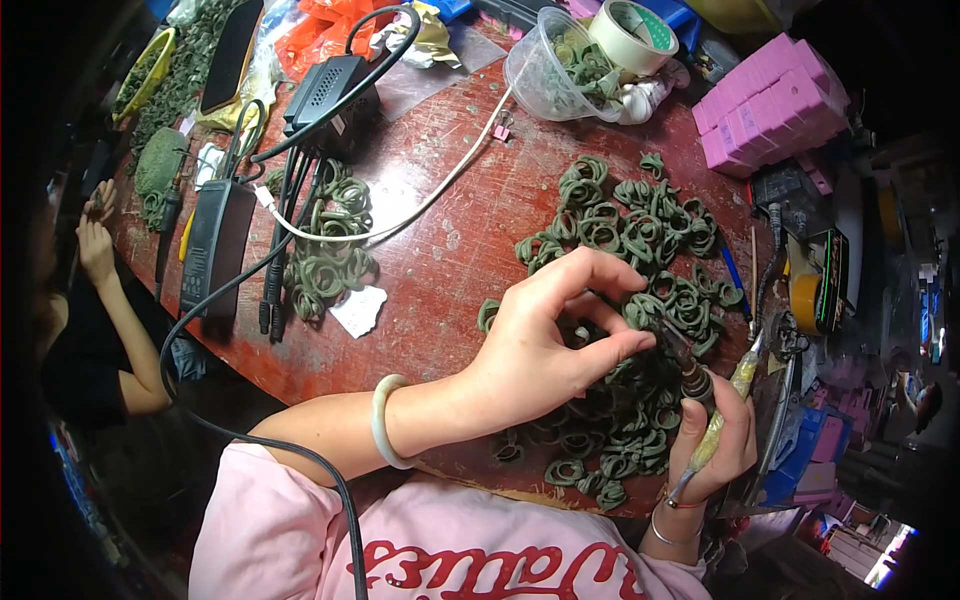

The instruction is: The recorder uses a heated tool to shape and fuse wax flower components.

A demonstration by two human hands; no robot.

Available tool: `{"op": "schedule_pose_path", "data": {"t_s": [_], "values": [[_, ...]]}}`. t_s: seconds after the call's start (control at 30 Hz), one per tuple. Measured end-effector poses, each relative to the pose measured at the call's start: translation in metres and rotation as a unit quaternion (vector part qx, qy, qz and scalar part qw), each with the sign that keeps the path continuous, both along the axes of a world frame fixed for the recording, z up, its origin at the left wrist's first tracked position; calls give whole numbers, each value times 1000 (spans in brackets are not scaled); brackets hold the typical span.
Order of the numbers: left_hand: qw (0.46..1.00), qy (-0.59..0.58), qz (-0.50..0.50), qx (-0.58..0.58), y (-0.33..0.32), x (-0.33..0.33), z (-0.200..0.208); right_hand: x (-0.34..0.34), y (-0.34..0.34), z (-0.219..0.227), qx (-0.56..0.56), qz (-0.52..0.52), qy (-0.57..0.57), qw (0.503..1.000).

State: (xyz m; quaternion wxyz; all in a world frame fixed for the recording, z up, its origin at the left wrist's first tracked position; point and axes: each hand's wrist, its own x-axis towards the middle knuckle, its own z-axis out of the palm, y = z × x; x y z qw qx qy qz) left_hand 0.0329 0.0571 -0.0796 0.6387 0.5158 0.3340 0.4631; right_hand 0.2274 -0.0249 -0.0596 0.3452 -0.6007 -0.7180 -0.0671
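My left hand, with a pale bangle at its wrist, pinches a small dark green ring between thumb and forefinger. My right hand grips a pen-shaped tool with a thin metal tip and a dark ribbed collar. Its tip points at the ring; whether they touch I cannot tell. A second slim tool with a yellowish wrapped handle lies across the same hand, its metal end up and to the right. Beneath and around both hands spreads a loose heap of similar green rings, partly hidden by my left hand.
More green rings lie left of centre beside a black power adapter and cables. A clear tub, a tape roll and stacked pink blocks stand along the far side. Another person's hand shows at the left.
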Motion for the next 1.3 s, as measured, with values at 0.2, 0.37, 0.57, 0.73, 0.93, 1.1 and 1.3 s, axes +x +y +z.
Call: {"op": "schedule_pose_path", "data": {"t_s": [0.2, 0.37, 0.57, 0.73, 0.93, 1.1, 1.3], "values": [[1000, 0, -11, -5, 0, 0, 1, 1, -2, -1, 5, -7, -5, 1000], [1000, 2, -21, 6, 0, 1, 1, 4, -6, -1, 32, -40, 11, 999], [993, -22, -69, -88, 2, -3, 10, 9, -11, 1, -40, -47, 148, 987], [991, -44, -74, -98, 0, -3, 12, 1, 9, 35, -124, -11, 279, 952], [987, -65, -88, -116, 2, -3, 14, -14, 19, 51, -155, 83, 387, 905], [995, -31, -92, -21, 2, -2, 6, -27, 36, 67, -156, 32, 305, 939], [996, -37, -77, 14, 1, 0, 0, -29, 45, 66, -149, 48, 219, 963]]}}
